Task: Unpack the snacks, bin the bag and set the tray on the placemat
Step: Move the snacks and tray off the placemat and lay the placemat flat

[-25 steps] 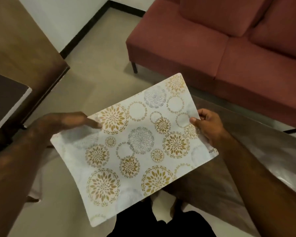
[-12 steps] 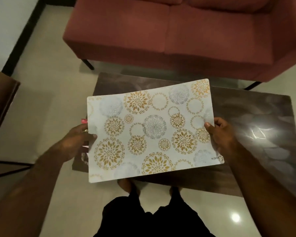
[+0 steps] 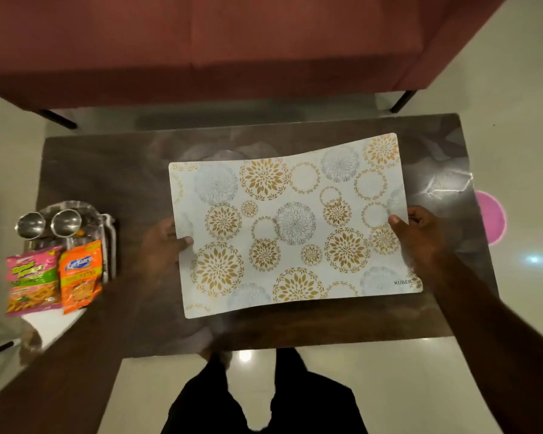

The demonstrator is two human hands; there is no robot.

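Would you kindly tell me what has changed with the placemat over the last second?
The placemat has been carried from over the floor to above the middle of the coffee table, and now lies nearly level. Unchanged: the left hand and right hand keep their grip on its short edges.

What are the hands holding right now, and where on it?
Both hands hold the patterned placemat over the table: left hand pinches its left short edge, right hand its right short edge, thumbs on top.

Tray [image 3: 108, 245] mostly under snack pkts [image 3: 54, 277]
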